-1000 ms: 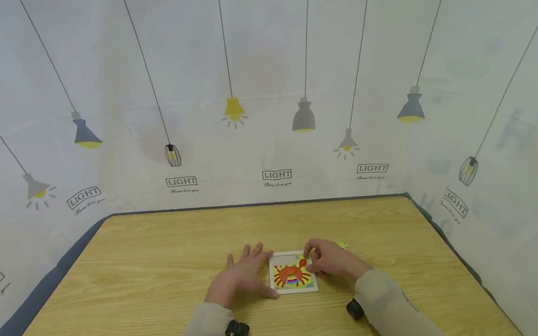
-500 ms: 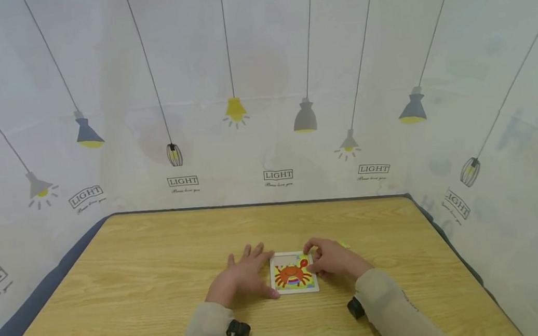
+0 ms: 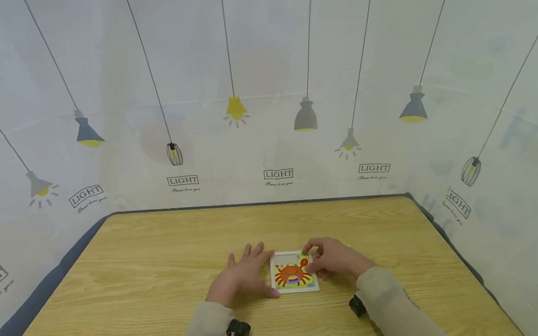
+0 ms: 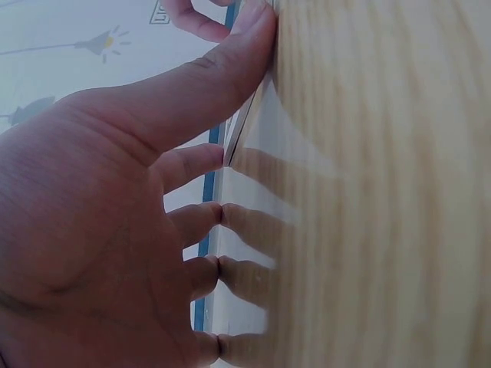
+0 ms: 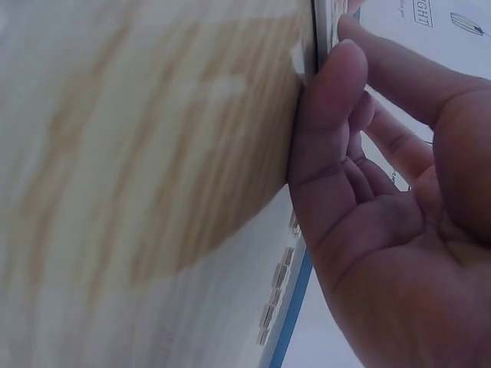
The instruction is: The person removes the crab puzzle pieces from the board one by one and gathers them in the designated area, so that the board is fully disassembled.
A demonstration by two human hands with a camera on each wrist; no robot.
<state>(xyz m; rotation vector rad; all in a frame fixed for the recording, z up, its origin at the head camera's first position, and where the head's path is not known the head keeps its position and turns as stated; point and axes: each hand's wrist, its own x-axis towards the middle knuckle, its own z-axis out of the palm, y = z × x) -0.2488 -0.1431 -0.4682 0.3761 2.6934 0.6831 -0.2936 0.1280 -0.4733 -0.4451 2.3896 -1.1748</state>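
Observation:
A small square jigsaw puzzle with a red crab on yellow lies in a white frame on the table. Its upper left part shows a pale bare patch of the tray. My left hand is spread along the left side, thumb at the near corner and index finger at the far one. In the left wrist view its fingertips rest on the tabletop. My right hand curls at the right side, index finger at the far corner and thumb lower down by the crab's claw, gripping the puzzle's edge there.
Several loose puzzle pieces lie on the table beyond my right hand; a yellow-green sliver shows past the knuckles in the head view. The wooden table ends at a dark edge before a lamp-printed wall covering.
Both hands keep almost the same place around the puzzle. My right hand has shifted very slightly, and less of the yellow-green piece behind it shows. The head view has moved a little.

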